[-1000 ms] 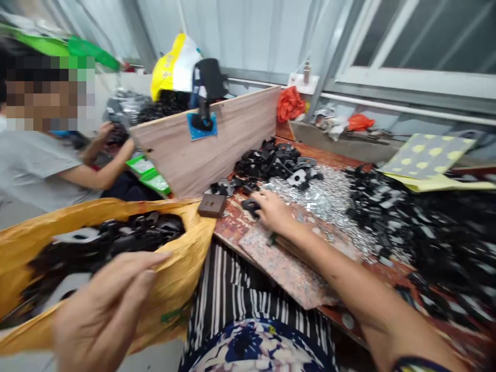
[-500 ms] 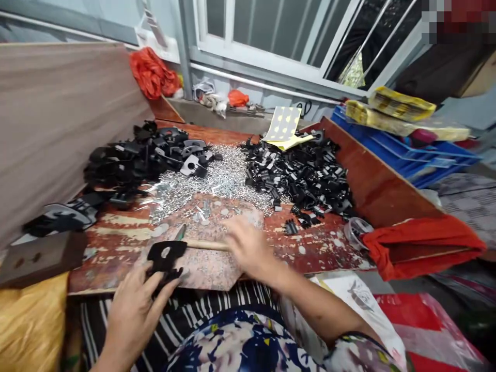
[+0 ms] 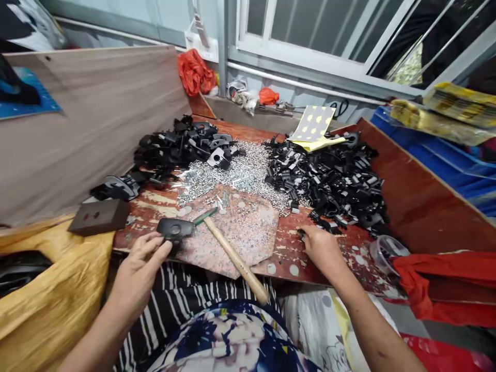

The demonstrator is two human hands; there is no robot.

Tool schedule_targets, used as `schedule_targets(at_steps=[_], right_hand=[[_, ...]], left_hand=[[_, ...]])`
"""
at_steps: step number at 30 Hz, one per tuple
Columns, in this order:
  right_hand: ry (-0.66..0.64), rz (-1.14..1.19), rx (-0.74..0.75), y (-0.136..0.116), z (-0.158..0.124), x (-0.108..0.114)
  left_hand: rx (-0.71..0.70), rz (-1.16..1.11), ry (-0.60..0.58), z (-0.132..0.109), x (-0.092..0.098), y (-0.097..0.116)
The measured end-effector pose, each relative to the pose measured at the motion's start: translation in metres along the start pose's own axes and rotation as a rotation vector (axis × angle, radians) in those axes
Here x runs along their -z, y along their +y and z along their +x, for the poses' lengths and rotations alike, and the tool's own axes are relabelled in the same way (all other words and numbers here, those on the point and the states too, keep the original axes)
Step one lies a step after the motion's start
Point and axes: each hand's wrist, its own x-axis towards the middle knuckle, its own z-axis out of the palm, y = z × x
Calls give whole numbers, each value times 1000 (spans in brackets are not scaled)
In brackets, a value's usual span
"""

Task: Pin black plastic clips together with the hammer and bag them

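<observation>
My left hand [image 3: 145, 258] is closed on the near edge of a black plastic plate [image 3: 175, 228] with a round recess in its middle. Right beside that plate, a hammer [image 3: 234, 253] lies on the pinkish stone slab [image 3: 248, 235]; its green head touches the slab and its wooden handle sticks out past the table edge. At the slab's right, my right hand [image 3: 323, 250] pinches a small black plastic clip [image 3: 301, 234], mostly covered by the fingers. A heap of similar clips [image 3: 329, 181] spreads just beyond this hand.
Loose silver rivets [image 3: 232, 173] cover the middle back. Larger black parts [image 3: 166, 150] are piled at left, near a brown block [image 3: 99, 216]. A yellow dotted sheet [image 3: 313, 124] rests on the clips. A clear tub [image 3: 387, 250] and red cloth [image 3: 445, 279] lie right.
My right hand has let go of the hammer handle and moved right to a small clip. The handle now points towards my lap. The view has turned left.
</observation>
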Motion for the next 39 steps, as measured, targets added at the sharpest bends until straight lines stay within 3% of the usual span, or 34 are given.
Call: schedule_targets(at_steps=[3,6,9,13,17,20,24,26,28,30,32,34,39], right_hand=[[239,65,-23,-21,13,17],[442,364,114,-72,22,33],[315,691,257,-131,25,37],[273,817,278,-169,23,27],[286,836,281,-170,20,17],[223,974,280,-173,13,17],[16,1248,204,-178,4,23],[-155,1277,227,-171,10,24],[-255,1166,291,-154,27,21],[-158,901,328,-130,54,13],[36,559,317,-106,86,2],[44,344,354,-86,114,-12],[-39,321,450,-75,141,-30]], left_hand=[[173,-223,-106,-12,-6,26],[314,-403,-355,-27,-28,59],[352,-579,-561,-37,-54,83],[338,-705,-627,-38,-73,89],[357,-739,-614,-36,-73,80],[331,-723,-600,-36,-71,74],[240,-633,-582,-33,-65,69],[223,-573,-586,-29,-60,66],[232,-538,-568,-25,-55,64],[256,-538,-502,-21,-50,62],[277,-539,-435,-19,-46,61],[296,-531,-413,-19,-43,60],[363,-549,-418,-20,-43,58]])
